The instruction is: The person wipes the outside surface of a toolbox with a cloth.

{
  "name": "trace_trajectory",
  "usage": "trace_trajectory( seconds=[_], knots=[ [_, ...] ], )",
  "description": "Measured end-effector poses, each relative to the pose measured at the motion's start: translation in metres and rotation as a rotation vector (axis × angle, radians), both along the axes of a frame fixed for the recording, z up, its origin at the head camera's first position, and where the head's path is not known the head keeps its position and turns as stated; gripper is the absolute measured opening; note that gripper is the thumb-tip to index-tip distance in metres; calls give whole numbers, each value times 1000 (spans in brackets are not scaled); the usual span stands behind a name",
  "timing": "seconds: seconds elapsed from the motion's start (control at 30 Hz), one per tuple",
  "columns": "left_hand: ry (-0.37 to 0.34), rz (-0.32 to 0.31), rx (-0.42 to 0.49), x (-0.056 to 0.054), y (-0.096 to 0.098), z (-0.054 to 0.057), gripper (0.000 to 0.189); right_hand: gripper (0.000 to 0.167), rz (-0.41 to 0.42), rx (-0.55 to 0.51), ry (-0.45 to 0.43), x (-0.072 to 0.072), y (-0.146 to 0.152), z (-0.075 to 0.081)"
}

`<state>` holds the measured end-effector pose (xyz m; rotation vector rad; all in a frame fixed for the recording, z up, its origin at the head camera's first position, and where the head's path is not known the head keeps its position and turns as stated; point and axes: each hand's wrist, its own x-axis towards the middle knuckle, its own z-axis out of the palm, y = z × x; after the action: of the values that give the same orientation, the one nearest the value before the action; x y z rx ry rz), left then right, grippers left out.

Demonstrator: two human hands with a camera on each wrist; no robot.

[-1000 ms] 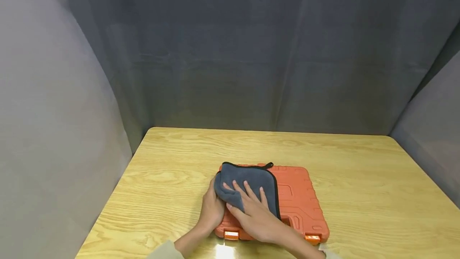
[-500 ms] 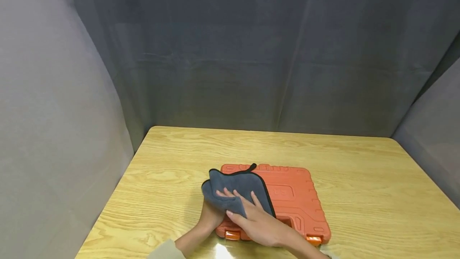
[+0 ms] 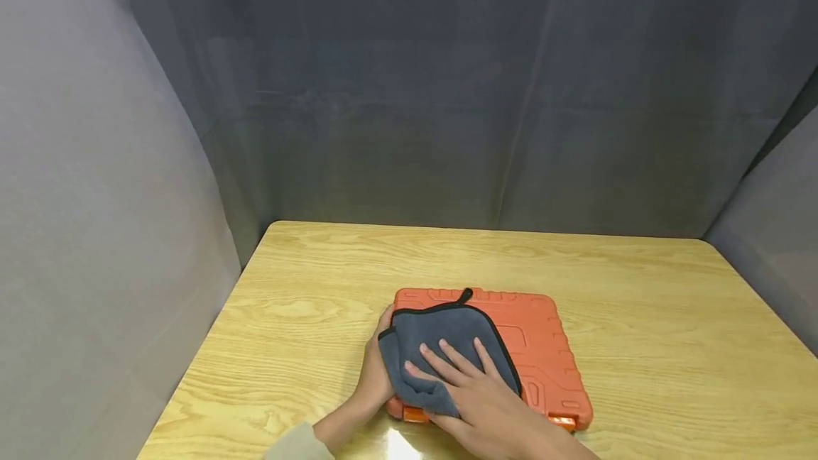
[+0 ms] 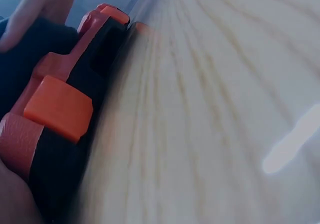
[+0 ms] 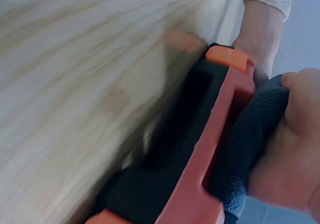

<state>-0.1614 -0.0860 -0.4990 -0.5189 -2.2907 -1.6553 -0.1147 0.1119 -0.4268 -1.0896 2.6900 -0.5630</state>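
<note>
An orange-red plastic tool case [image 3: 549, 346] lies flat on the table, its latches facing the person. A dark grey cloth [image 3: 422, 346] with black edging and a small loop covers the left part of its lid. My right hand [image 3: 479, 396] presses on this cloth with fingers straight and spread. My left hand [image 3: 373, 375] lies along the case's left side, fingers pointing away from me; part of it is hidden by case and cloth. The left wrist view shows an orange latch [image 4: 60, 106] and the case's black lower half. Bunched cloth [image 5: 250, 139] lies under the right hand.
The light wood-grain table [image 3: 307, 289] extends around the case on every side. Behind it hangs a dark grey curtain [image 3: 409, 91]. Pale grey panels stand at the left [image 3: 96, 197] and right.
The cloth and right hand shift left, and the cloth lifts over the left edge, hiding left fingers. Now both are back right and nearer the front, and those fingers show again.
</note>
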Motion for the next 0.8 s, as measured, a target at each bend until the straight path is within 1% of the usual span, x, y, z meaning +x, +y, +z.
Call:
trace_trajectory(
  seconds=[0.03,0.07,0.13,0.2,0.23,0.3,0.43,0.67,0.73,0.8],
  knots=[
    [-66,7,30,1,2,5,59,59,-11,11,8,0,3,0],
    [-132,21,37,2,4,11,56,59,-25,14,15,1,7,0],
    [-235,72,20,2,6,15,52,59,-56,26,24,2,14,-1],
    [-300,114,-12,1,8,14,49,60,-93,40,27,3,21,-2],
    [-316,124,-21,1,8,15,49,60,-109,41,35,3,26,-2],
    [-329,141,-44,1,8,15,49,60,-146,51,44,4,34,-2],
    [-334,123,-16,0,7,14,50,60,-231,49,81,7,50,-5],
    [-355,90,23,-1,8,12,50,59,-413,86,140,16,74,-9],
    [-354,90,33,0,8,12,50,59,-447,77,152,18,78,-10],
    [-353,92,42,0,8,11,50,60,-463,81,164,20,79,-12]
  ],
)
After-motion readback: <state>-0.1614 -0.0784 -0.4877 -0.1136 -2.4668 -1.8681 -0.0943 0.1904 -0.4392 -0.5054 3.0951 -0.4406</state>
